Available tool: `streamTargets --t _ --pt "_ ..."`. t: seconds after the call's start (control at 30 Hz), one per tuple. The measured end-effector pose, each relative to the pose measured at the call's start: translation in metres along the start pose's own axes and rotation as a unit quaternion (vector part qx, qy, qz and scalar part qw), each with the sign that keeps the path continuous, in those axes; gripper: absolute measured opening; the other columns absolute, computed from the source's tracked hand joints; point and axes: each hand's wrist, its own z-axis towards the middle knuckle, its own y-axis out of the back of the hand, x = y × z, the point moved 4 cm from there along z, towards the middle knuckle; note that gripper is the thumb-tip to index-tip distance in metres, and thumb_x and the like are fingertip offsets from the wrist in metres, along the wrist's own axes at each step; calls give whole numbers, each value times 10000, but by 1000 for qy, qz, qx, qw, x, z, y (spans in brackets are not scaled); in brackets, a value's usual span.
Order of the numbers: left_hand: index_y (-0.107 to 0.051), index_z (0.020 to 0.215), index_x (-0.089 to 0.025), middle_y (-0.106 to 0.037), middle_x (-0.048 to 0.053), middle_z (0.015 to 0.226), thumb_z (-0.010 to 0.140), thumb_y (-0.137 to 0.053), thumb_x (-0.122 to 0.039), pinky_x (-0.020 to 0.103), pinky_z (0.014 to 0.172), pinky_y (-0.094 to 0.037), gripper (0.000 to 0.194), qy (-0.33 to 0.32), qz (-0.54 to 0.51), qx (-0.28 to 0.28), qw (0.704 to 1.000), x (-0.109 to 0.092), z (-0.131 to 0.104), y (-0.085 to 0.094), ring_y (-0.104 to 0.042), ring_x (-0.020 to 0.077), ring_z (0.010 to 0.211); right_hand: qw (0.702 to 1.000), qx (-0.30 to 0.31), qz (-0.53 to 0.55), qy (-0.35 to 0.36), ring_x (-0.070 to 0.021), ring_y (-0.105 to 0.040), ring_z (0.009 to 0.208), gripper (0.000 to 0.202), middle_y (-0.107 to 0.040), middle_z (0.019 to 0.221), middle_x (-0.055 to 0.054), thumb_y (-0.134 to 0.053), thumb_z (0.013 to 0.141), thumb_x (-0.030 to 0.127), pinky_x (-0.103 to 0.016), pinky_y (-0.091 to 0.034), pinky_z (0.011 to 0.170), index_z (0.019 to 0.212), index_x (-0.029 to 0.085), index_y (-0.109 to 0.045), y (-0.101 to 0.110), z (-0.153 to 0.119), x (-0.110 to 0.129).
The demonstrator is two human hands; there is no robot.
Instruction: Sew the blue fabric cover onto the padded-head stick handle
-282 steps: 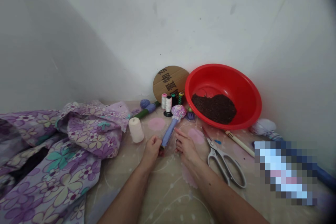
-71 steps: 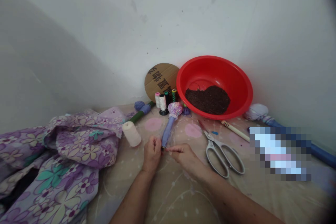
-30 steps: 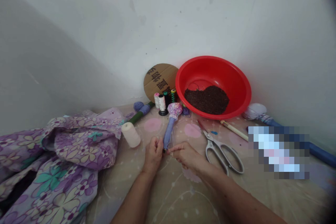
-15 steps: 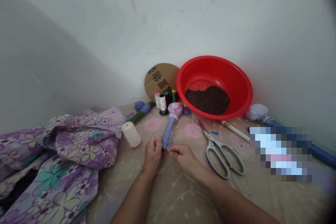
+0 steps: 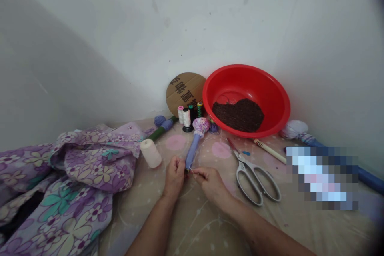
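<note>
A blue cloth-wrapped stick (image 5: 193, 150) with a round pink floral head lies in the middle, its near end between my hands. My left hand (image 5: 175, 174) is closed round the left side of that near end. Close by on the right, my right hand (image 5: 210, 180) pinches something thin and pale, like a needle or thread, against the stick's end; its exact form is too small to tell. A white thread cone (image 5: 151, 153) lies left of my hands. Silver-handled scissors (image 5: 255, 176) rest to the right, blades pointing away.
Several thread spools (image 5: 186, 117) stand before a cardboard disc (image 5: 184, 90). A red basin (image 5: 273, 108) holds dark brown material. Purple floral cloth (image 5: 99, 164) is heaped at the left. A green stick (image 5: 157, 132), a pale stick (image 5: 271, 151) and a blue pole (image 5: 370, 179) lie around.
My right hand has shifted very slightly, with its fingers still pinched near the stick's end. The whole view has moved a few pixels; other things keep their places.
</note>
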Motion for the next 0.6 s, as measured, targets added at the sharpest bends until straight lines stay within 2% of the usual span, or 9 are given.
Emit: streamTargets --t 0.43,0.6 --pt "-309 551 -198 -346 -78 441 726 -413 -353 187 404 -316 256 20 -38 15 999 8 2 0 -371 82 401 995 -49 -83 12 -130 -514 595 218 -616 660 -21 -422 740 212 -212 -355 549 759 176 -636 -3 -2 1" --pt "-317 540 -195 -341 -78 435 710 -433 -363 192 406 -314 265 29 -33 -2 999 9 4 2 -369 81 396 992 -62 -110 13 -128 -497 580 217 -610 660 -21 -420 744 209 -213 -341 544 769 181 -633 -4 -1 2"
